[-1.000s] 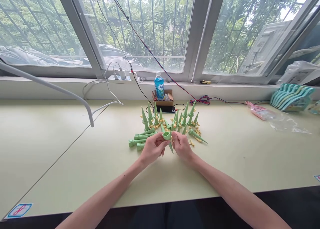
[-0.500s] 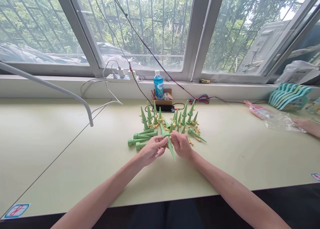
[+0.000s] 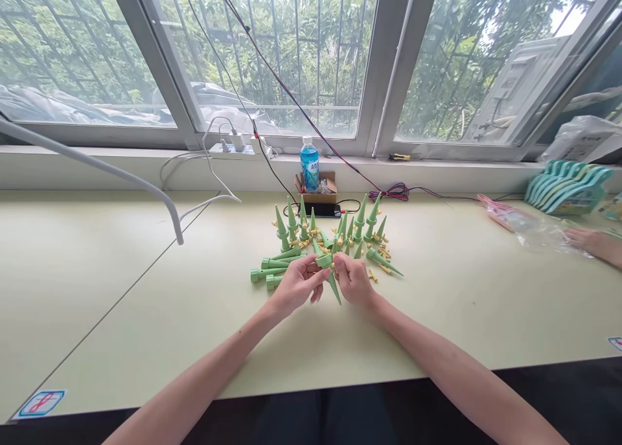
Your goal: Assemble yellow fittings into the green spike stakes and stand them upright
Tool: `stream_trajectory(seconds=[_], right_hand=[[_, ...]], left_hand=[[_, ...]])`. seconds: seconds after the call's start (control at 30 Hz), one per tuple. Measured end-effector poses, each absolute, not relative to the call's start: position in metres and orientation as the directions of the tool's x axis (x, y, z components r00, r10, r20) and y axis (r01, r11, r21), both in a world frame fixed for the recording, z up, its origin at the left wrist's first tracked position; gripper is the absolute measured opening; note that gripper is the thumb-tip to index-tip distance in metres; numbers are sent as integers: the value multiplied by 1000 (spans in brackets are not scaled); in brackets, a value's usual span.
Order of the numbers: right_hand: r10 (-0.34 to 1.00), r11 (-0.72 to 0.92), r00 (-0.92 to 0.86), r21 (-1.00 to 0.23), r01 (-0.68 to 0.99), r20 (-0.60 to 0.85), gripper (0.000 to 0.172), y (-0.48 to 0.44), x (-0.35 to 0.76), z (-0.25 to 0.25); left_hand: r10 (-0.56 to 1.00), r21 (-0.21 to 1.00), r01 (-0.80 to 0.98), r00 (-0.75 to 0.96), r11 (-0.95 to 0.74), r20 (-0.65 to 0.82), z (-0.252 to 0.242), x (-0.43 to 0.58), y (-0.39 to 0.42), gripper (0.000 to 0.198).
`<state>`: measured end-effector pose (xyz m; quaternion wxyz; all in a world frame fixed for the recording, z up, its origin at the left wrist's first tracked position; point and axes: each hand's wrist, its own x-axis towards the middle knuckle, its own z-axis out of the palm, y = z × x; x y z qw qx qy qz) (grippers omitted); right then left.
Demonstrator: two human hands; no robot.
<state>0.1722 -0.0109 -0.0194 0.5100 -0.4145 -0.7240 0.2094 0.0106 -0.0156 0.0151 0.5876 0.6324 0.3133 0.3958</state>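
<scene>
Between my hands is a green plant watering spike, its point aimed down toward me and its round collar turned up. My left hand pinches it at the collar from the left. Against the collar's right side, my right hand is closed, with a small yellow valve at its fingertips, mostly hidden. Just beyond, several green spikes stand upright among scattered yellow valves. More green spikes lie on their sides at the left.
Behind the spikes are a phone and a small cardboard box with a blue bottle. A white curved tube reaches in from the left. Another person's hand rests at the far right near plastic bags and teal hangers.
The spike has tilted in my left hand, so its collar faces up more. My left fingers have shifted around the collar, while my right hand stays almost in place.
</scene>
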Motion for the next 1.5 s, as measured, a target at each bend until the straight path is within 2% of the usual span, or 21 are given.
stream_trajectory(seconds=[0.3, 0.73, 1.33, 1.5], right_hand=[[810, 574, -131, -725, 381, 572, 46, -12, 172, -18], [777, 611, -161, -666, 428, 608, 44, -14, 174, -16], [749, 634, -159, -625, 456, 644, 42, -14, 174, -18], [746, 625, -142, -611, 486, 651, 44, -15, 173, -20]], left_hand=[[860, 991, -57, 493, -120, 132, 15, 11, -15, 33], [841, 975, -142, 536, 172, -70, 14, 10, -15, 38], [784, 925, -188, 600, 329, -158, 12, 8, -12, 34], [800, 900, -184, 550, 396, -240, 13, 7, -10, 50]])
